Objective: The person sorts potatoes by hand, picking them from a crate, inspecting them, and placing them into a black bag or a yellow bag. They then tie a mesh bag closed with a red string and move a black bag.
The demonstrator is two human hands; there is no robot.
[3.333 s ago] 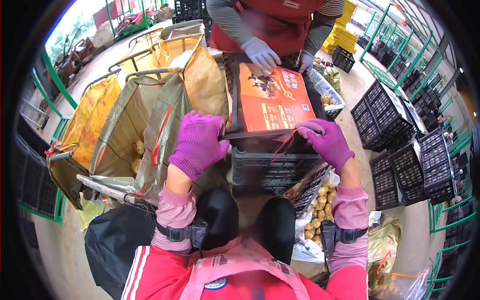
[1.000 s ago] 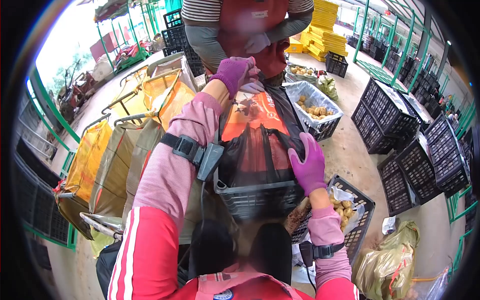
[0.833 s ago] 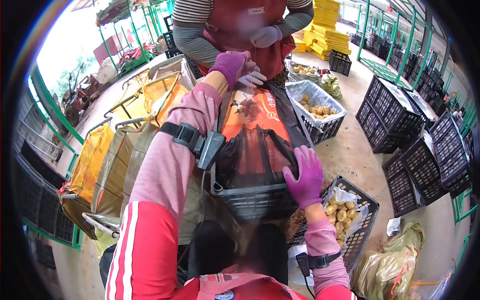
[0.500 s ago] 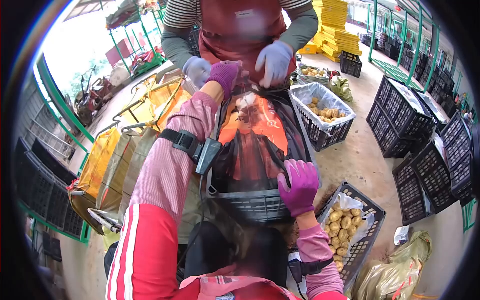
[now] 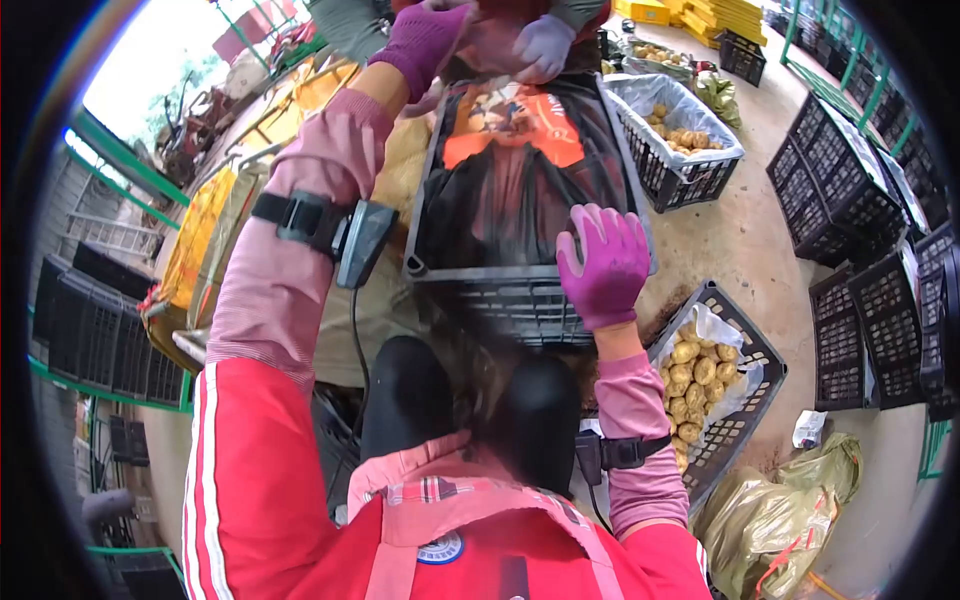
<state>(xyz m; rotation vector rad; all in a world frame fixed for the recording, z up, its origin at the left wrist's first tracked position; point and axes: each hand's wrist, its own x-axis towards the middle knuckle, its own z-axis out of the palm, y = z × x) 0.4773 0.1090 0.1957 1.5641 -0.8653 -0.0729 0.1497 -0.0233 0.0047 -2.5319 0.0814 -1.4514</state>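
Note:
A black crate stands in front of my knees, lined with dark plastic that bears an orange printed panel. My right hand, in a magenta glove, rests at the crate's near right corner, fingers stretched over the rim and plastic. Beyond the far left corner, my left hand is raised in a purple glove, fingers curled together near the top edge; what they hold, if anything, I cannot make out. Across the crate, a co-worker's pale-gloved hand is at the far end of the plastic.
Right of my knees, a tilted black crate holds potatoes. Another lined crate with potatoes stands farther back. Stacked black crates line the right side. Large sacks are on the left; a crumpled olive sack lies lower right.
The view has tilted downward, so the crate appears higher. My left hand has moved up and left, away from the plastic. My right hand stays at the crate's near right corner.

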